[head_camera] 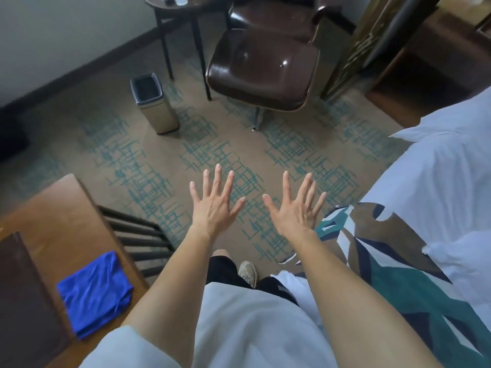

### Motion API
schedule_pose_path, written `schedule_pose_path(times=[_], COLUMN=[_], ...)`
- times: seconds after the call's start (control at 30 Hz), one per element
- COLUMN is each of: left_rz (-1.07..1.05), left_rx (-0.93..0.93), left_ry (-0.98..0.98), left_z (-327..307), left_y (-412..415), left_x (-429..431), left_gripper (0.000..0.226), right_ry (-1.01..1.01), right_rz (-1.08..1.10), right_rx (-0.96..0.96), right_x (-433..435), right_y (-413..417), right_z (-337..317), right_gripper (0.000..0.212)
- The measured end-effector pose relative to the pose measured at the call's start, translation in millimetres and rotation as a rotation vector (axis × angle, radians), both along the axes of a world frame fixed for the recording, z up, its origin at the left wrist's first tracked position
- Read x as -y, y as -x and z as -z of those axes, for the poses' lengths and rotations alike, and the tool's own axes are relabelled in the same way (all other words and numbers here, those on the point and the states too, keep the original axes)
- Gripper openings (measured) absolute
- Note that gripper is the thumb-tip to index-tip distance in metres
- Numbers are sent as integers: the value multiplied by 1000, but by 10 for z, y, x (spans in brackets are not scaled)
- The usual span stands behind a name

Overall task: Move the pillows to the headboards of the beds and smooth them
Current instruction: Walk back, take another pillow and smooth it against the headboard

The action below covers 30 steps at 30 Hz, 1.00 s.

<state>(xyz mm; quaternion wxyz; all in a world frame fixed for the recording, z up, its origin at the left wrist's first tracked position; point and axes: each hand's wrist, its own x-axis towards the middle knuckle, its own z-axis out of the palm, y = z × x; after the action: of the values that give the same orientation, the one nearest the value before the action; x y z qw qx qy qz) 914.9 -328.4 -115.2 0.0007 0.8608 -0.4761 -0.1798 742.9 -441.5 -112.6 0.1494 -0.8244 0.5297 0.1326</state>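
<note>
The bed (438, 181) at three o'clock is cut off by the frame edge, its headboard out of sight. A white pillow (435, 131) lies on it, plump and creased. The left hand (212, 208) and right hand (295, 211) hang over the carpet (148, 166), fingers spread, touching nothing.

I'm looking down into what reads as a hotel bedroom. A bed (438, 187) with plain white linen and a patterned runner (393, 261) across its foot fills the 3 to 5 o'clock side. At 12 o'clock a brown leather lounge chair (263, 67) stands beside a small round side table (183, 11). A slim metal waste bin (155, 102) sits at 11 o'clock on tan carpet (164, 166) with a teal grid pattern. A wooden desk (66, 221) at 8 o'clock carries a folded blue cloth (94, 293).
</note>
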Motion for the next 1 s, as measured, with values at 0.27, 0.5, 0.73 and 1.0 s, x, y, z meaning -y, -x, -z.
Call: schedule_pose_path(times=[0.27,0.5,0.73,1.0], left_rz=[264,519,751,951], left_rx=[1,-3,3,1], left_ry=[13,34,37,10], left_z=[42,-37,-125,-29], left_y=[-425,-724,-726,-175], left_x=[1399,2622,3645,4577], left_gripper=[82,81,82,81], right_ry=[46,82,91,101], right_rz=[227,481,700,897], right_rx=[-16,-1,11,-1], right_x=[993,1753,2294,2794], right_y=[-169,-410,-488,-54], right_z=[42,-62,-152,-58], right_gripper=[84,83,82,83])
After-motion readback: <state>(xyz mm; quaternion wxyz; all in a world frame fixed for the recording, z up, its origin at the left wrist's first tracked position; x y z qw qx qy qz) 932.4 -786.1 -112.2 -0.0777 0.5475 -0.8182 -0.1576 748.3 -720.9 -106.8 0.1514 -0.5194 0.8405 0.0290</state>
